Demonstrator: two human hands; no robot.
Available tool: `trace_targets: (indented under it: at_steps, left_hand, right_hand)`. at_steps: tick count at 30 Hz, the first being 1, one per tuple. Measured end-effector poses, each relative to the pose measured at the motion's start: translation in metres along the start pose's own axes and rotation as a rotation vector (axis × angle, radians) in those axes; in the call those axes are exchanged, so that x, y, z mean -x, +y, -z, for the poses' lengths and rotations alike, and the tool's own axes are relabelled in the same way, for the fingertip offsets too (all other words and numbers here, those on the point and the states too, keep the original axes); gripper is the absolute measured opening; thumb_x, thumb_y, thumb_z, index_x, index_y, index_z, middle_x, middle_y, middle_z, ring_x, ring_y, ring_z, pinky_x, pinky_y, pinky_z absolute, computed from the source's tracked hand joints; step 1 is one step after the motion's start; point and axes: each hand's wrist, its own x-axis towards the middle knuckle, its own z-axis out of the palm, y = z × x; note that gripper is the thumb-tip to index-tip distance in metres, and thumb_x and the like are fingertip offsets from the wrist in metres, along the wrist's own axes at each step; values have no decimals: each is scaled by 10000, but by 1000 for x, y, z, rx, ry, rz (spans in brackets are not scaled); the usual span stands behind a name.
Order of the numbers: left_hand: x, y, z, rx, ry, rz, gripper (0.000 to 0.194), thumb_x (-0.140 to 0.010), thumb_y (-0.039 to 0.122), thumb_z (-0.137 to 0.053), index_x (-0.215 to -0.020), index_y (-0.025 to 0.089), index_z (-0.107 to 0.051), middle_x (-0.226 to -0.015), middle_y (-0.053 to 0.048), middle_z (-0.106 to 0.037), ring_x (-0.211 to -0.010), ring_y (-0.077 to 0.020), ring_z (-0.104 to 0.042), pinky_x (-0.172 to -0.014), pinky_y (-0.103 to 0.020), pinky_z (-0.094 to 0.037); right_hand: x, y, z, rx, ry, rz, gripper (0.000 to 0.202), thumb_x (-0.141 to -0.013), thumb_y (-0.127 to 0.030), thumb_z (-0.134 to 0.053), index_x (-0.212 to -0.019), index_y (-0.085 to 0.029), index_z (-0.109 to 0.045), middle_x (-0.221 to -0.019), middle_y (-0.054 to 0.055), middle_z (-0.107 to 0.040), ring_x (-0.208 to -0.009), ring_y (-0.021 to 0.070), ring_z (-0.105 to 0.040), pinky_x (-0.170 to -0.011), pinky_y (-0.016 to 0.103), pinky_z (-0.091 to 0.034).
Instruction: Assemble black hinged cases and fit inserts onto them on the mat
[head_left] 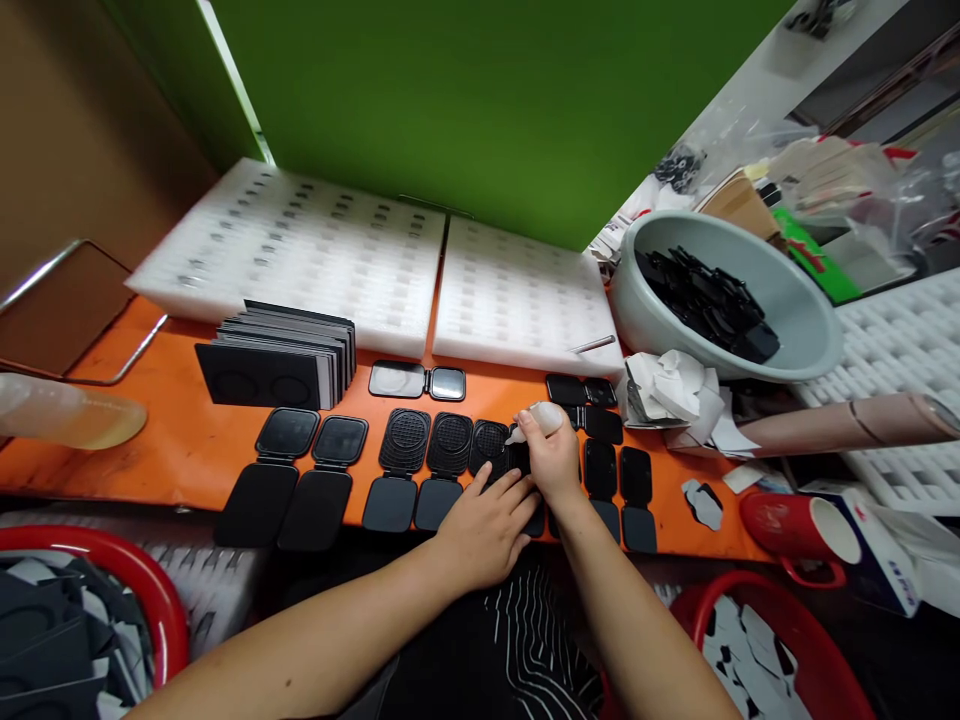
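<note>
My right hand point(556, 460) is closed around a small white squeeze bottle point(546, 418). Its narrow tip points left, over a black compact case with a ringed, grid-patterned inside point(490, 446). My left hand point(484, 525) lies palm down with fingers stretched over the lower flaps of the cases, holding nothing. Left of it are two similar open cases with patterned tops point(406, 440) point(451, 443). More open black cases point(637, 477) stand in the row to the right, partly hidden by my right hand. A compact with a mirror point(448, 384) lies behind the row.
White foam trays point(337, 260) line the back below a green panel point(465, 110). Upright dark cards point(277, 372) stand at left, near a bottle of yellowish liquid point(90, 418). At right are a grey basin point(802, 310) of black parts and a red mug point(787, 528). Red tubs point(176, 625) flank me.
</note>
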Motion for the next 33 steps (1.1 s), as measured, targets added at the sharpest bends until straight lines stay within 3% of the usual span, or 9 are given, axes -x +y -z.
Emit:
trace_targets:
  at_steps: [6,9,13,22,30,33]
  left_hand:
    - [0,0,1,1,-1,-3,473,-908,401,-385,-1337,201,-400,-1413,-53,-427,-1300,-230,-344,-1074,-460,-193]
    - [-1,0,3,18,-11,-3,496,-902,401,-399,-1344,176,-383,-1396,-63,-445,-1297,-231,-342,-1074,-471,-197]
    - [-2,0,5,17,-16,-10,504,-894,407,-422,-1327,151,-400,-1381,-78,-456,-1307,-240,-319,-1078,-479,-197]
    - [0,-1,4,37,-7,-9,498,-889,408,-434,-1319,158,-409,-1380,-86,-455,-1309,-245,-313,-1088,-478,-175]
    - [1,1,9,112,-3,23,534,-860,416,-479,-1324,162,-409,-1388,-77,-452,-1317,-232,-323,-1095,-453,-195]
    - [13,-3,20,136,50,20,472,-862,413,-487,-1266,170,-479,-1361,-62,-486,-1307,-218,-346,-1094,-405,-231]
  right_hand:
    - [-11,-5,-8,-366,20,-173,304,-745,-457,-611,-763,-160,-551,-668,25,-664,-396,73,-445,-354,197,-321]
    - [-12,-12,-19,-433,-43,-160,289,-742,-439,-620,-718,-158,-558,-634,15,-645,-388,61,-421,-346,189,-309]
    - [-10,-20,-32,-332,-116,-108,295,-764,-453,-596,-721,-163,-571,-666,25,-658,-413,75,-452,-373,203,-341]
    - [-12,-11,-37,-158,-74,-51,350,-712,-488,-643,-862,-178,-582,-774,49,-698,-570,147,-583,-463,235,-420]
    - [-19,-19,-27,-487,30,-208,300,-708,-450,-640,-718,-173,-523,-645,13,-656,-397,73,-455,-347,193,-317]
    - [-11,-23,-28,-519,-9,-226,293,-704,-442,-648,-712,-173,-531,-608,3,-640,-394,71,-452,-343,185,-315]
